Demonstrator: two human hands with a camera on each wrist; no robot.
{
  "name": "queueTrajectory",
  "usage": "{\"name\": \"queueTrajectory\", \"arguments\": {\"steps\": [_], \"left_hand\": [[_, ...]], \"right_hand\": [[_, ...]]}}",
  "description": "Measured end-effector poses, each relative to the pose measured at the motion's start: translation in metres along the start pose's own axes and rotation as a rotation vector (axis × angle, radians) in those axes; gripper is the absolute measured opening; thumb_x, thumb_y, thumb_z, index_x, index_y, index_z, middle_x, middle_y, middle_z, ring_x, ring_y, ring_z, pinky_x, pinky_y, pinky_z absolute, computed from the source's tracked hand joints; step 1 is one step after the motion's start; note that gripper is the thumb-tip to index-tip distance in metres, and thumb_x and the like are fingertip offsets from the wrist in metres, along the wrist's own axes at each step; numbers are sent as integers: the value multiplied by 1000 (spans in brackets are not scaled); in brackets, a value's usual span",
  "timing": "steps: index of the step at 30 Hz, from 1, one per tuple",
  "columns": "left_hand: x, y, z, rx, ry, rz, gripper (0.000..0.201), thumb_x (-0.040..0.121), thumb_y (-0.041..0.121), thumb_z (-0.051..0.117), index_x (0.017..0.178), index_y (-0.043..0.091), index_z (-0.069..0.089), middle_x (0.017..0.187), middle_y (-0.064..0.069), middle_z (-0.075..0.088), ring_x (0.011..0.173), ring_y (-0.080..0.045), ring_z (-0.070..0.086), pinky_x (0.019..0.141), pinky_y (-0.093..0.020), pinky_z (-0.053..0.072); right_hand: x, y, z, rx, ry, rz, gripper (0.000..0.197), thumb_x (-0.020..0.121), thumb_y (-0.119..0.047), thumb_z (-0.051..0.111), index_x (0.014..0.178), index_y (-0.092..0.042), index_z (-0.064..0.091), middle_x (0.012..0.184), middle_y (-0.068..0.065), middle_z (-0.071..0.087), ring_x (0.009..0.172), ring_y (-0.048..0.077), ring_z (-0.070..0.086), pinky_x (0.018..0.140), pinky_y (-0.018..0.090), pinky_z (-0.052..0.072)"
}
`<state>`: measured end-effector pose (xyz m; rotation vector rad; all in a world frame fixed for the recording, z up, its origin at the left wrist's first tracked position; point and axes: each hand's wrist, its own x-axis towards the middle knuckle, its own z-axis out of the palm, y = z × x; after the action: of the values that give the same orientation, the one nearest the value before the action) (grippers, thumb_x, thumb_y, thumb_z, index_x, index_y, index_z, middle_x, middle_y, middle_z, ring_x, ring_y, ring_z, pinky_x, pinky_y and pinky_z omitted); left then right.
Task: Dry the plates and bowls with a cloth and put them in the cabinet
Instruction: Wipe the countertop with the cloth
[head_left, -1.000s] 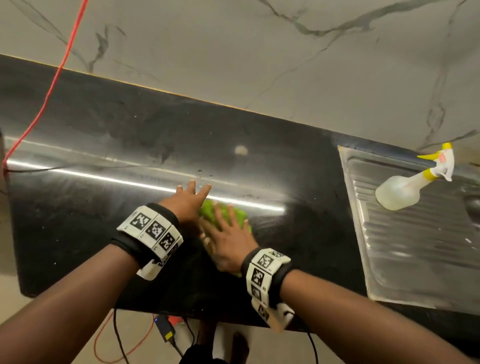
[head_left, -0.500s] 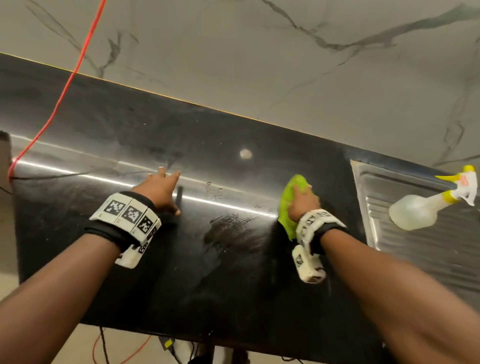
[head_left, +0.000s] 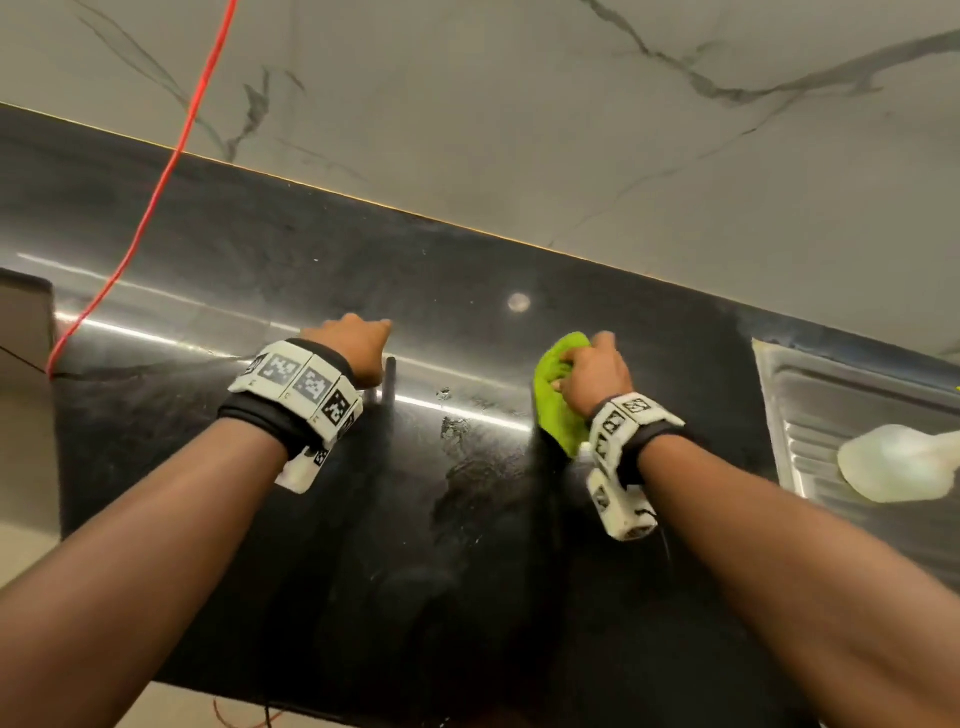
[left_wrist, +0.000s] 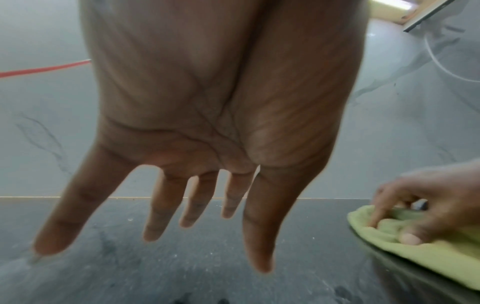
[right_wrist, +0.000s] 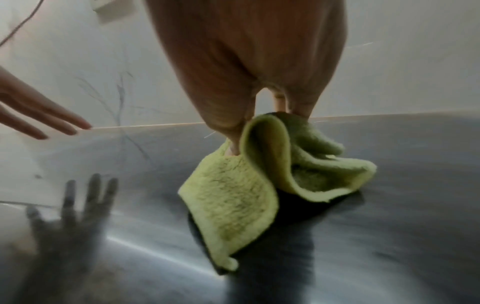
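A bright green cloth (head_left: 558, 400) lies bunched on the black glossy counter (head_left: 260, 493). My right hand (head_left: 595, 371) grips it with curled fingers; the left wrist view shows that hand (left_wrist: 426, 207) pinching the cloth (left_wrist: 428, 259), and the right wrist view shows the cloth (right_wrist: 239, 203) folded and hanging from the fingers onto the counter. My left hand (head_left: 358, 343) hovers just above the counter to the left, fingers straight and spread (left_wrist: 161, 207), holding nothing. No plates or bowls are in view.
A steel sink drainboard (head_left: 831, 415) sits at the right with a white spray bottle (head_left: 898, 462) lying on it. A red cable (head_left: 171, 171) runs down the marble wall to the counter's left end. Wet smears (head_left: 467, 447) mark the counter between my hands.
My right hand has dragged the green cloth from the counter's middle toward the right. My left hand let go of the cloth and stayed at the left, fingers spread.
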<state>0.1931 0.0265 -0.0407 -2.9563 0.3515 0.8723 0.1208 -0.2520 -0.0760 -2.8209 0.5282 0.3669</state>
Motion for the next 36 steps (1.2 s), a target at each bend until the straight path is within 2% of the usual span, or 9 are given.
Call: {"name": "queueTrajectory", "arguments": {"steps": [4,7,11,15,18,22,28,31,36], "left_hand": [[-1,8,-9,-11,19,-22,62,88,18,55,147,30,39,141,-15,50,125,-38,52,101,-51,47],[2,16,-22,-2,65,-40,63,94,21,55,151,35,32,146,-17,43,130,-39,48,104,-49,44],[13,31,-32,-1,68,-16,65,92,24,58,151,35,32,142,-15,46,126,-39,51,100,-49,46],[20,48,-31,-16,-20,13,82,86,34,71,154,34,24,144,-16,46,128,-39,51,102,-52,47],[29,57,-37,-28,-19,37,78,86,36,70,153,31,29,144,-15,47,128,-39,51,103,-54,46],[38,74,-49,-36,39,44,70,92,38,65,152,33,31,148,-15,42,130,-39,49,104,-51,44],[47,102,-57,-33,133,71,51,94,37,57,143,38,44,140,-14,50,126,-40,52,97,-48,45],[49,117,-58,-9,107,80,50,94,34,55,143,39,44,139,-13,50,125,-39,52,97,-48,44],[44,128,-58,50,87,93,67,92,20,53,152,41,30,150,-12,41,131,-37,47,102,-48,42]], "right_hand": [[-34,-107,32,-53,-72,-476,35,90,-23,63,124,-20,65,130,12,53,116,35,55,93,36,46],[-78,-129,57,-73,-150,-712,27,93,-18,57,119,-15,65,129,10,50,110,34,51,78,40,47],[-8,-50,18,-20,-8,-421,25,96,-22,50,116,-22,66,127,7,54,112,31,54,83,32,43],[38,84,-32,-247,84,13,29,91,-19,54,118,-20,65,126,14,58,113,38,57,91,41,49],[61,110,-42,-157,111,207,30,90,-18,59,119,-13,65,123,20,60,113,41,59,91,42,49],[93,31,-18,-207,187,9,30,89,-12,46,114,-8,63,111,13,61,102,32,65,82,35,51],[65,-91,22,-201,57,-459,36,100,-24,41,130,-17,59,141,7,47,124,33,43,94,39,40],[84,-57,13,-135,74,-434,37,101,-29,42,135,-20,56,145,4,45,126,31,45,96,40,44],[112,110,-14,-32,191,-11,38,101,-27,40,135,-22,55,145,11,43,123,37,49,97,42,45]]}}
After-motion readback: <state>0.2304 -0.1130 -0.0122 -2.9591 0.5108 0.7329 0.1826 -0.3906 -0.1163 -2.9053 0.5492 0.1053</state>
